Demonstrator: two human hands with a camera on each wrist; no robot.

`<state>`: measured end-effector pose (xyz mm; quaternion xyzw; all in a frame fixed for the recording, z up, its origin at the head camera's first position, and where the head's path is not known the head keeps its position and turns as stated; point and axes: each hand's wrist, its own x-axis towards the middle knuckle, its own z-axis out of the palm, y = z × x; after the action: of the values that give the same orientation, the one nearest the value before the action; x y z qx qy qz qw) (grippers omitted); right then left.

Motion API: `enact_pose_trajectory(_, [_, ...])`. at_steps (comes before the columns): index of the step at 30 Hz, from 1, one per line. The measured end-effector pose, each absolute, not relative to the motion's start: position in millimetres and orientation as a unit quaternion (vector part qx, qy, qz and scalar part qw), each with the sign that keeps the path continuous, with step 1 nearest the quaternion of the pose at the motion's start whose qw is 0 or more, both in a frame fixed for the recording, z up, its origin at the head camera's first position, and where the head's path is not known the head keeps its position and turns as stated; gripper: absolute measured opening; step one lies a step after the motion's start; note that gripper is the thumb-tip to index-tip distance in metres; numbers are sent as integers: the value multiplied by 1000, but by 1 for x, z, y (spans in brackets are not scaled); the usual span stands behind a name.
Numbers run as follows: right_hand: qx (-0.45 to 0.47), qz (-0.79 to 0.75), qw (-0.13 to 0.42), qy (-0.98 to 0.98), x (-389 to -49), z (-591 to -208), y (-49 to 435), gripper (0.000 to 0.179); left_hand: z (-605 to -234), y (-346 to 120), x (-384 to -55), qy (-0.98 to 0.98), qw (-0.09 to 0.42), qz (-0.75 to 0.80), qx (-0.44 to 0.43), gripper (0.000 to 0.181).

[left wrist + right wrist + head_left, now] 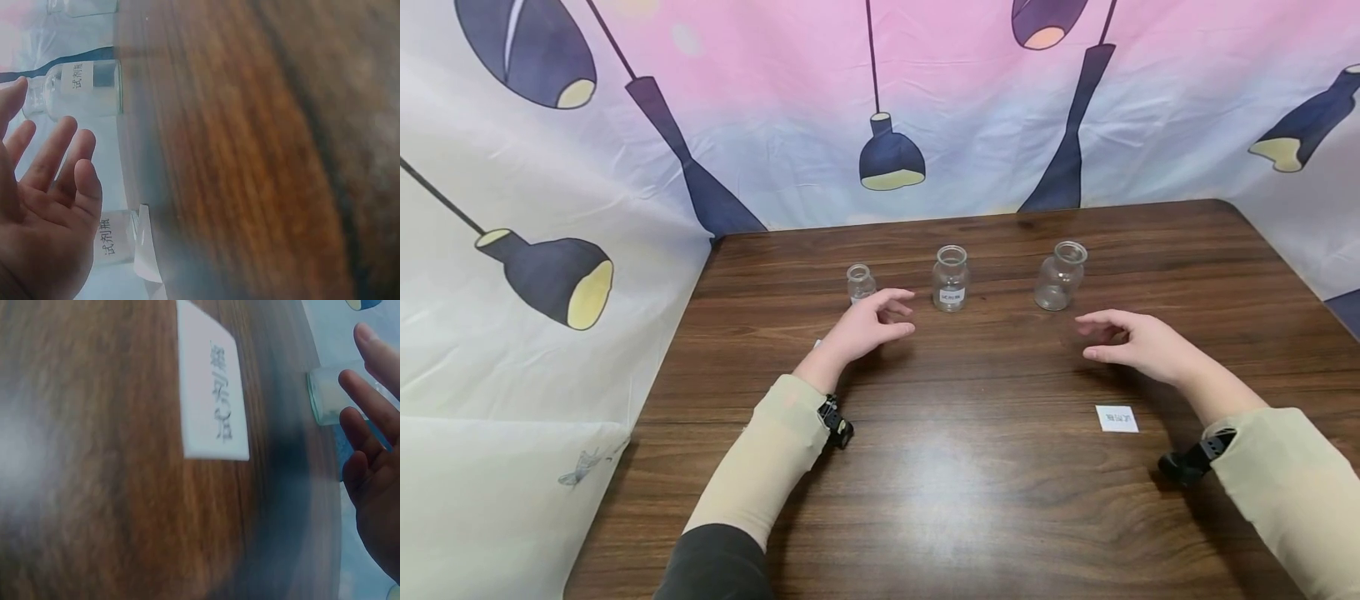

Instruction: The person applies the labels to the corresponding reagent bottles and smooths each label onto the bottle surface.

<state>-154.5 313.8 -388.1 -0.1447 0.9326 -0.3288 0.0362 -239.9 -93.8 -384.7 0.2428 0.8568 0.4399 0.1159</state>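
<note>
Three clear glass reagent bottles stand in a row toward the back of the table. My left hand hovers just in front of the small bottle, partly covering it, fingers loosely bent and nothing held. To its right is the middle bottle, with a white printed label, also seen as a labelled bottle in the left wrist view. The right bottle shows no label. Over the table in front of it, my right hand holds nothing, its fingers relaxed and apart from the glass.
A white printed label card lies flat on the wooden table, left of my right forearm. Beside the small bottle, a curled white paper shows in the left wrist view. A printed cloth hangs behind the table.
</note>
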Motion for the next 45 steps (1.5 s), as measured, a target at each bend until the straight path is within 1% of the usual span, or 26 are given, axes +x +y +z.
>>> enact_pose_trajectory(4, [-139,-328,39,934,-151,-389,317,47,-385,-96,-239,859,117,438,237,50])
enact_pose_trajectory(12, [-123,-320,74,936,-140,-392,324,51,-387,-96,-240,853,125,448,239,52])
enact_pose_trajectory(22, [-134,-313,74,937,-128,-397,329,48,-385,-95,-239,848,121,458,236,54])
enact_pose_trajectory(32, [-145,-305,100,936,-117,-402,337,51,-386,-93,-240,851,125,453,236,56])
enact_pose_trajectory(40, [-157,-293,100,938,-112,-407,339,52,-388,-93,-242,850,128,454,234,56])
enact_pose_trajectory(45, [-172,-284,91,939,-109,-408,337,58,-389,-93,-242,850,130,454,233,55])
